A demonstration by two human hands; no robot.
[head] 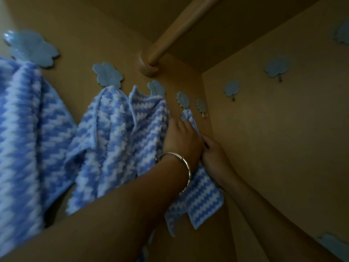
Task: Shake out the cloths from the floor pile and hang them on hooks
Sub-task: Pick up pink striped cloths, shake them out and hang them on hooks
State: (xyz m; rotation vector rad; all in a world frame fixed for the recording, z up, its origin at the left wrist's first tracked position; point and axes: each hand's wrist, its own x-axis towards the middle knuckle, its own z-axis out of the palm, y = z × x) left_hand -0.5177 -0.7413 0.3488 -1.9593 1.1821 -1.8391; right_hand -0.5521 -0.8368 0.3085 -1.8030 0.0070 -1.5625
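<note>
Head view looks up into a corner where two tan walls meet, dim and a little blurred at the left. Both hands are on one blue-and-white zigzag cloth, which hangs by its top corner from the fourth flower hook on the left wall and falls along that wall near the corner. The left hand, a silver bangle on its wrist, lies on the upper part of this cloth with its back to the camera. Its fingers bend onto the fabric, but I cannot tell whether they close round it or only press it to the wall. The right hand comes in just beside it, touching it, with curled fingers pinching the cloth's right edge.

Three more cloths of the same pattern hang to the left. The first hung cloth is nearest the camera under a large flower hook, and the second hung cloth is under the next hook. The third hung cloth sits below another hook, overlapping the second and touching the left hand. A fifth hook near the corner is bare, its metal hook showing. Two bare hooks sit on the right wall. A wooden rod runs overhead into a round wall socket above the hooks.
</note>
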